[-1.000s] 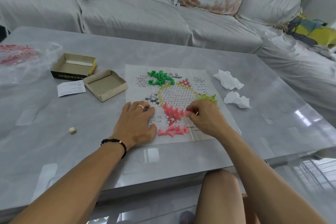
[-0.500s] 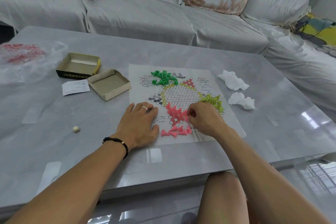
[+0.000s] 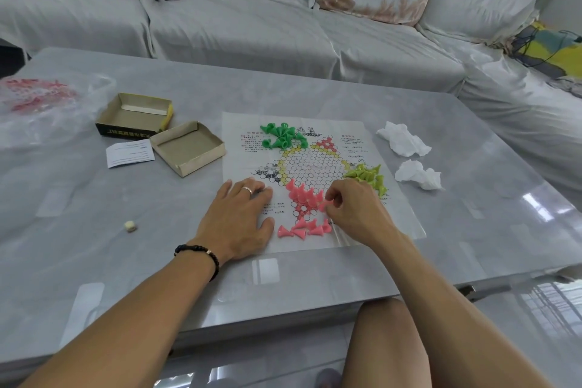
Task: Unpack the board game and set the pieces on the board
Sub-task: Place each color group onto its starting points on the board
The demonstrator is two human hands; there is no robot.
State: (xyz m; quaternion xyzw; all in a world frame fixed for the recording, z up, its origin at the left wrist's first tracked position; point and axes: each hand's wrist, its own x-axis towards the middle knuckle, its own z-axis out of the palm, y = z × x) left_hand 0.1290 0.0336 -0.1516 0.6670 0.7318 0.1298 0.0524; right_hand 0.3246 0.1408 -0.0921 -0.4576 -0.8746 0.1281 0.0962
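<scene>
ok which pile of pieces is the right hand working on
The pink pieces at the board's near point; the right hand touches them. The green pieces and yellow pieces lie apart.

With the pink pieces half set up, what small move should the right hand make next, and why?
Probably the right hand should stand its pinched pink plastic cone piece on an empty circle of the paper game board; several pink pieces lie toppled below, while the left hand presses the sheet flat.

The right hand [image 3: 356, 214] is covering the near right part of the thin printed paper game board [image 3: 318, 164], hiding whatever its curled fingers are pinching. The small black print on the board is proving too tiny to read. The crinkled clear plastic bag [image 3: 47, 107] is running off the left edge, its red contents blurring.
</scene>
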